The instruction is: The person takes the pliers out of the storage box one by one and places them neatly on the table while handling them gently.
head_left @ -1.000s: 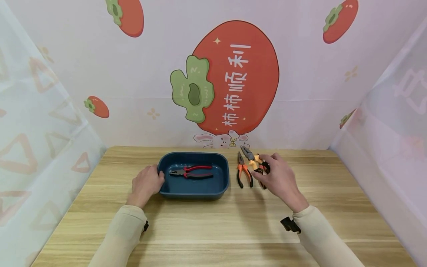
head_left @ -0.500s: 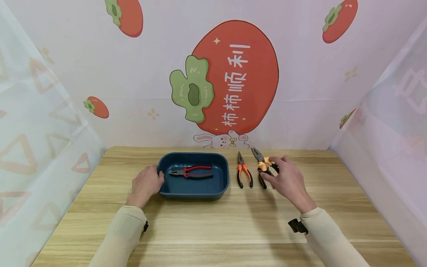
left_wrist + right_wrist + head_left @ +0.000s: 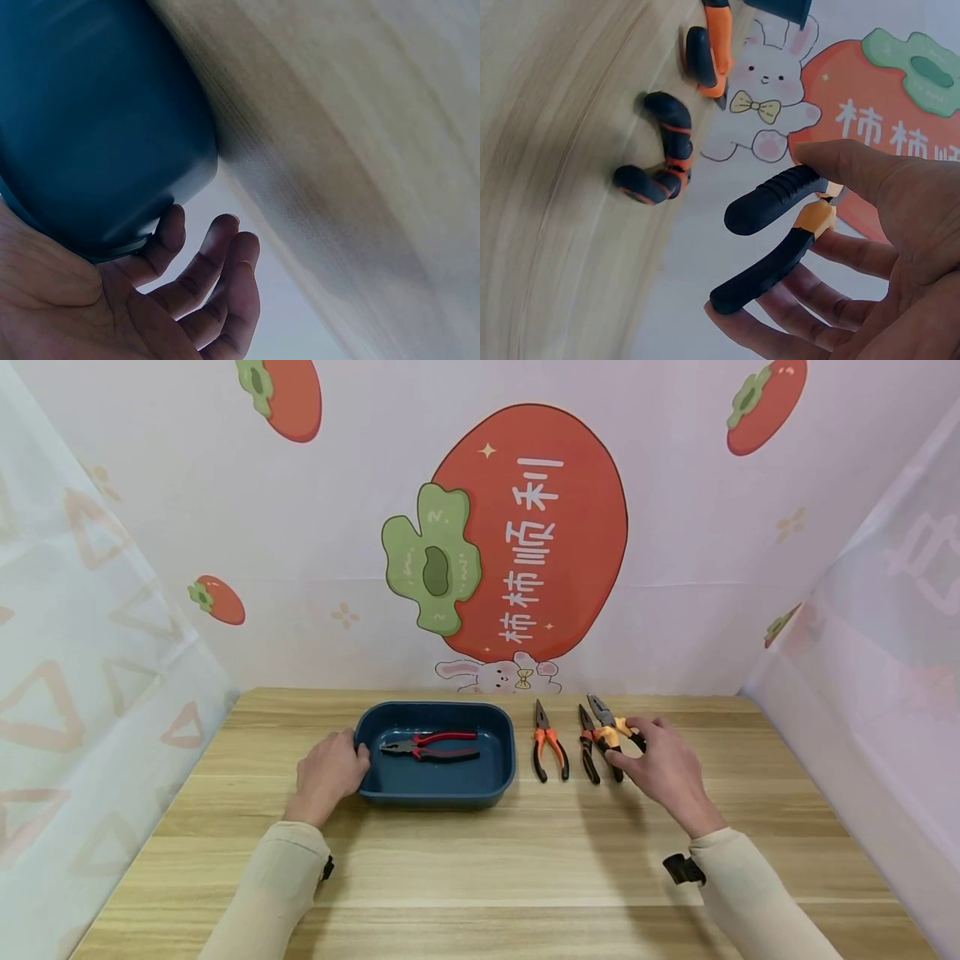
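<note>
My left hand (image 3: 330,777) grips the left rim of a dark blue plastic bin (image 3: 431,799); in the left wrist view the fingers (image 3: 214,259) curl beside its wall. Inside the bin lie red-and-black pliers (image 3: 450,755). My right hand (image 3: 667,772) holds combination pliers (image 3: 611,737) with yellow-and-black handles, thumb on one handle and fingers along the other (image 3: 769,270). Their grey jaws point to the back and left. Just left of them are black pliers with orange stripes (image 3: 676,150), partly hidden in the head view. Farther left, orange-and-black long-nose pliers (image 3: 543,731) lie on the table.
Everything stands on a light wood-grain table (image 3: 450,868). A white cloth backdrop (image 3: 675,568) printed with persimmons rises at the table's back edge. Similar cloth hangs at both sides.
My right hand has moved right with the yellow-handled pliers, away from the long-nose pliers. More of the orange-striped pliers now shows. My left hand and the bin have stayed put.
</note>
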`<state>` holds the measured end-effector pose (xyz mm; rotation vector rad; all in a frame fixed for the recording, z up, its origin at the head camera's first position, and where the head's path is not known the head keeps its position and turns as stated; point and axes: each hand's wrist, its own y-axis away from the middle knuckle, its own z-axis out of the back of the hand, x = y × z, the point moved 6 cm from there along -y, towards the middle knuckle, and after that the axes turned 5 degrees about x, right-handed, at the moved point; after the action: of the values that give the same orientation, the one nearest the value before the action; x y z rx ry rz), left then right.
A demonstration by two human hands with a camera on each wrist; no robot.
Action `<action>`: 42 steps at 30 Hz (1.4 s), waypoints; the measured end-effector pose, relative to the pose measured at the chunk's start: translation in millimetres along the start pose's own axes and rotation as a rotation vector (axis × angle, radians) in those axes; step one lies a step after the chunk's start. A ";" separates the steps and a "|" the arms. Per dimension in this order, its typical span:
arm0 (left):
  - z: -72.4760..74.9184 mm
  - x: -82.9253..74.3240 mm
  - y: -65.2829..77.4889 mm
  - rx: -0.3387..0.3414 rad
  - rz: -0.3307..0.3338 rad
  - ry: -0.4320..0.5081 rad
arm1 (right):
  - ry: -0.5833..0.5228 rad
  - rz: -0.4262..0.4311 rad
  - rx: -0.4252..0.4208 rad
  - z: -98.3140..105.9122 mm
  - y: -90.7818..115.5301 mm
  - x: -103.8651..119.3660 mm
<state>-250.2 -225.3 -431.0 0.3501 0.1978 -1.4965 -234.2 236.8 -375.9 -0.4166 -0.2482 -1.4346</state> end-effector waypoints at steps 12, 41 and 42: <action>-0.1 -0.1 -0.3 0.005 0.008 0.005 | 0.021 -0.019 0.001 1.5 -1.4 -15.0; -4.0 2.9 -1.4 0.020 0.025 0.017 | 0.013 -0.167 0.104 -15.4 -16.5 -59.2; -4.2 3.0 -1.5 0.020 0.025 0.015 | 0.013 -0.169 0.104 -16.2 -17.1 -60.1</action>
<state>-251.2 -226.7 -436.0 0.3786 0.1896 -1.4723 -260.1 282.9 -412.9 -0.3068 -0.3527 -1.5818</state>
